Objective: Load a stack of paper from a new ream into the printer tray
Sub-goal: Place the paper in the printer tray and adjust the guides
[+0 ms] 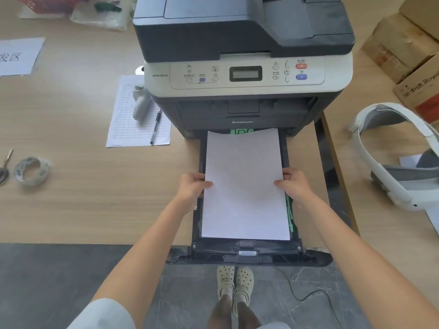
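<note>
Hands pinch the white paper stack [245, 184] at its long edges — left hand [193, 186], right hand [293, 182] — holding it square. It sits in the pulled-out black plastic printer tray [244, 254], overhanging the desk's near edge, so the sheets drop between the guides.

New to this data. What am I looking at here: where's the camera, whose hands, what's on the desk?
There is one picture, taken by a wide-angle camera worn on a person's head and looking down, so the arms reaching in and the feet at the bottom are the wearer's own. No robot is involved. The left hand and right hand grip the two side edges of a paper stack lying in the pulled-out printer tray of a printer. On the desk to the left lie a printed form with a pen on it and a tape roll. A white headset lies to the right.
</note>
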